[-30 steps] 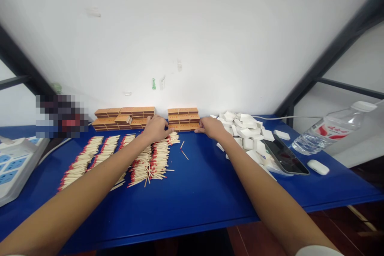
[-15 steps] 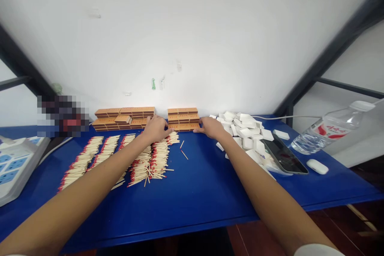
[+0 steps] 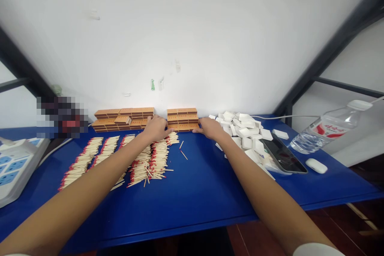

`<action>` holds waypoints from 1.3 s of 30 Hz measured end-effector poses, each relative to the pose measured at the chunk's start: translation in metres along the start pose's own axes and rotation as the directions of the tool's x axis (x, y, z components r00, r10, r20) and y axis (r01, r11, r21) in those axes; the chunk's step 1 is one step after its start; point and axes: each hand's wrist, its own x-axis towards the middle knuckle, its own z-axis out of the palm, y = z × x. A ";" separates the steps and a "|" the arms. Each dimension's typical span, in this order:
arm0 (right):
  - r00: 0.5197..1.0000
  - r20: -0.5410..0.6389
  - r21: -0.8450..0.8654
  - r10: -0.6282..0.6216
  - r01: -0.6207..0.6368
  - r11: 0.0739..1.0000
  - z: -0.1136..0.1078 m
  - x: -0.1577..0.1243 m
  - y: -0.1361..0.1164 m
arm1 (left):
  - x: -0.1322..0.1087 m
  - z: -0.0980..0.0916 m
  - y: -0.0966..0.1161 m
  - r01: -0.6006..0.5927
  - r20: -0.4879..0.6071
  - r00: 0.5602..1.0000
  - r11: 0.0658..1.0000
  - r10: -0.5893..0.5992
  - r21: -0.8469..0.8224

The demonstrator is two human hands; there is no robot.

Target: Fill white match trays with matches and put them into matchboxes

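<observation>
A small stepped stack of orange matchboxes (image 3: 182,119) stands against the wall, held between my two hands. My left hand (image 3: 156,127) presses its left end, thumb at the lower front corner and fingers bent toward the back. At the opposite end my right hand (image 3: 208,128) has its thumb on the bottom box, its fingers along the side. Left of my left hand runs a longer stack of matchboxes (image 3: 124,118), with one box lying on its lower step. Rows of red-tipped matches (image 3: 159,158) lie below my left hand and forearm, which partly cover them.
White matchbox trays (image 3: 243,128) are heaped on the right, beside a dark phone (image 3: 285,154), a white case (image 3: 316,166) and a tilted water bottle (image 3: 328,128). A power strip (image 3: 15,160) sits at the left. Loose matches (image 3: 183,155) lie on the blue table (image 3: 195,200).
Both hands stay at the ends of the small matchbox stack. The view has shifted very slightly; nothing else has visibly moved.
</observation>
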 end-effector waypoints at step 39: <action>0.980 -0.181 -0.216 -0.079 0.039 0.976 -0.035 -0.025 -0.010 | -0.117 -0.012 -0.063 -0.241 -0.608 0.777 0.969 0.166 -0.044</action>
